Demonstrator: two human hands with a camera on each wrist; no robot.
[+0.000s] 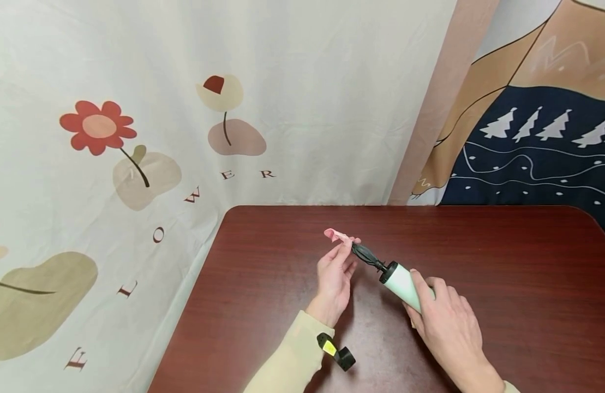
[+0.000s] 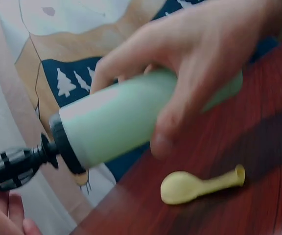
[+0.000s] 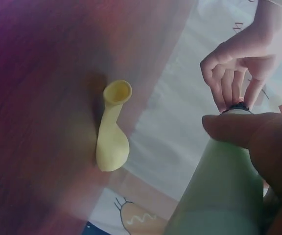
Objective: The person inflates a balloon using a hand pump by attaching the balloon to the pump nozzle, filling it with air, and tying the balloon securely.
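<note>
A pale green balloon pump (image 1: pixel 402 286) with a black ribbed nozzle (image 1: pixel 366 255) is tilted up to the left above the table. My right hand (image 1: pixel 449 319) grips its green barrel, the thumb along one side in the right wrist view. At the nozzle's tip, my left hand (image 1: pixel 335 275) pinches a limp pink balloon (image 1: pixel 335 235) between thumb and fingers. The balloon's mouth is hidden by those fingers. Below the pump a limp yellow balloon (image 2: pixel 199 186) lies on the table; the right wrist view shows this yellow balloon (image 3: pixel 112 132) with its round mouth.
The dark red-brown wooden table (image 1: pixel 263 262) has rounded far corners. Behind it hangs a pale curtain (image 1: pixel 322 109) printed with flowers and letters, and a navy cloth with white trees (image 1: pixel 543 153) at the right. A black and yellow strap (image 1: pixel 335 351) shows at my left sleeve.
</note>
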